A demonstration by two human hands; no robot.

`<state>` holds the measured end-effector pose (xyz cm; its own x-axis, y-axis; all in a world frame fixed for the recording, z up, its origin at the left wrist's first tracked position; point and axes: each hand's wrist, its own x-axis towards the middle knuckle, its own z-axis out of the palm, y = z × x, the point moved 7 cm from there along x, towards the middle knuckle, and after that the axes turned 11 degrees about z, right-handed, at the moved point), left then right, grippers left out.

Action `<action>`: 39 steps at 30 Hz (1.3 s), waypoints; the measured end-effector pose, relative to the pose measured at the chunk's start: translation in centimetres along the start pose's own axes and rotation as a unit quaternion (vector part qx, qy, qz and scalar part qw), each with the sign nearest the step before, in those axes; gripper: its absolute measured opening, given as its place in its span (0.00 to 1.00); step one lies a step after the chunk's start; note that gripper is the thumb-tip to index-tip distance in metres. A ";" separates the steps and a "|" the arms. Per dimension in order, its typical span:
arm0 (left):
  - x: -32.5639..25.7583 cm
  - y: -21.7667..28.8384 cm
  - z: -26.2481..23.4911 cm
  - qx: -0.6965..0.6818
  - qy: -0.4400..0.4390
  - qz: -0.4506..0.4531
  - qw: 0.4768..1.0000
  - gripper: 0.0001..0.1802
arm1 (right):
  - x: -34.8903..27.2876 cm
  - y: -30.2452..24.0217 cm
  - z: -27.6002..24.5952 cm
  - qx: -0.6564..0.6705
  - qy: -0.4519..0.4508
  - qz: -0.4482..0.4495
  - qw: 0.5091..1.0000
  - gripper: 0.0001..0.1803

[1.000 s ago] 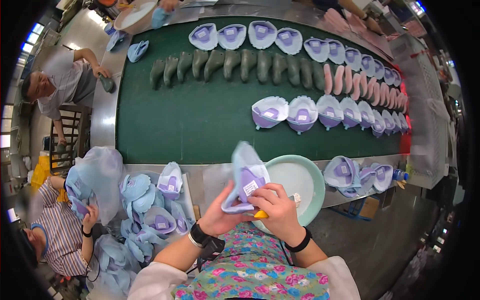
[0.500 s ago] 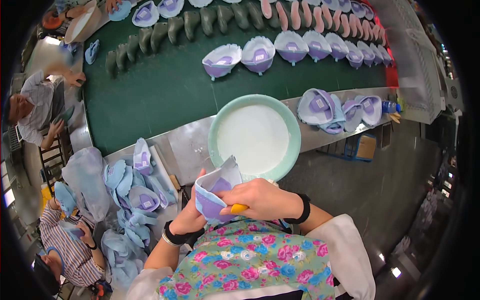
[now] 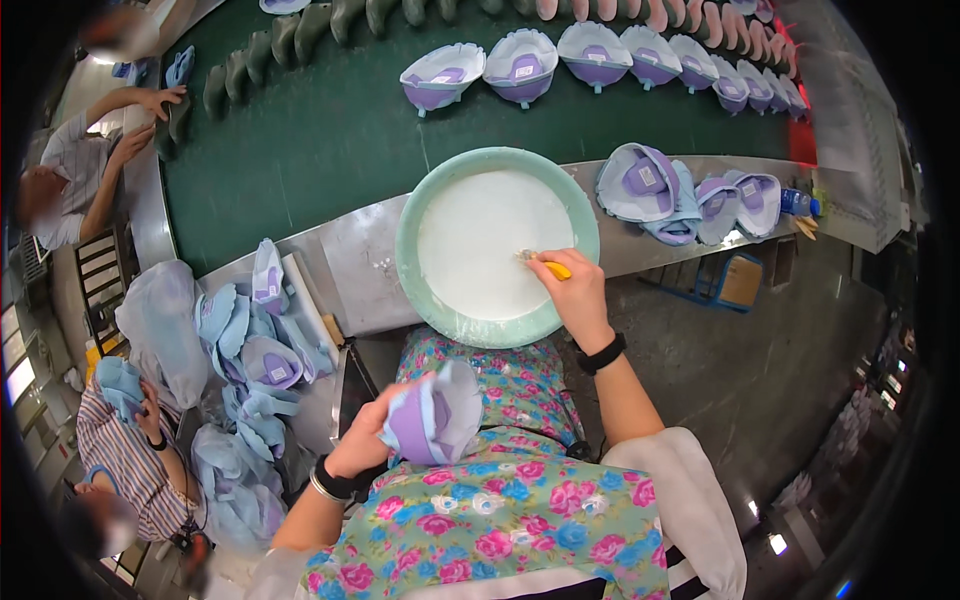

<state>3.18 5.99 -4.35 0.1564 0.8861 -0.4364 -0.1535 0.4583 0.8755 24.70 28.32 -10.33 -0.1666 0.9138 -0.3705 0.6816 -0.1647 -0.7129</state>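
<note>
Sitting at the far left, a co-worker in a grey shirt is reaching toward the dark forms, which are standing in a row along the far part of the green table. Below, a second co-worker in a striped shirt is holding a blue piece. Next to this, a clear bag is lying beside a pile of blue and purple pieces. The left hand is gripping one side of an upper, fingers closed on it; the upper is hanging in front of the flowered apron, apart from the basin, its pale opening facing right. The green basin is standing at the table's metal edge and is containing white liquid. To the right, the right hand is pinching a yellow-handled brush, fingers closed; the head is pointing left over the liquid, and whether it is touching the surface cannot be told. Beyond the basin, a row of lined uppers is running rightward, with pink forms standing behind. Farther right, several more uppers are resting together on the metal edge, with a blue-capped bottle lying just beside them.
</note>
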 end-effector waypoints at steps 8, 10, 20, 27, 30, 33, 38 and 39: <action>5.6 -3.3 -1.8 -0.170 0.157 -0.012 0.973 0.32 | -0.5 -1.4 -1.2 0.066 0.010 -0.013 0.998 0.11; 7.1 -3.7 -1.2 -0.291 0.181 -0.021 0.939 0.31 | -1.3 -4.2 -2.5 0.135 -0.052 -0.014 0.989 0.12; 9.2 -3.2 0.0 -0.277 0.175 0.024 0.945 0.29 | -1.6 -4.4 -4.2 0.177 -0.037 0.004 0.984 0.09; 9.5 -1.4 -1.1 -0.137 0.217 0.148 0.955 0.27 | -4.3 -2.8 -3.3 0.195 -0.100 0.188 0.957 0.11; 9.6 0.6 -1.1 -0.004 0.204 0.212 0.956 0.26 | -5.6 -5.2 -4.9 0.248 -0.133 0.194 0.940 0.10; 9.2 0.9 -1.2 0.000 0.220 0.220 0.951 0.26 | -5.9 -6.4 -5.6 0.239 -0.146 0.139 0.950 0.09; 9.5 1.4 -0.6 -0.136 0.288 0.127 0.939 0.24 | -3.2 -3.8 -5.6 0.171 -0.099 0.087 0.976 0.08; 9.1 0.1 -0.6 -0.212 0.288 0.093 0.929 0.23 | -2.6 -3.9 -5.6 0.157 -0.101 0.061 0.981 0.08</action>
<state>3.96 14.17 -8.38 -0.4407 0.7875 -0.4309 -0.5146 0.1717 0.8400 26.48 28.66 -3.21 -0.2563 0.7937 -0.5516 0.4577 -0.4030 -0.7926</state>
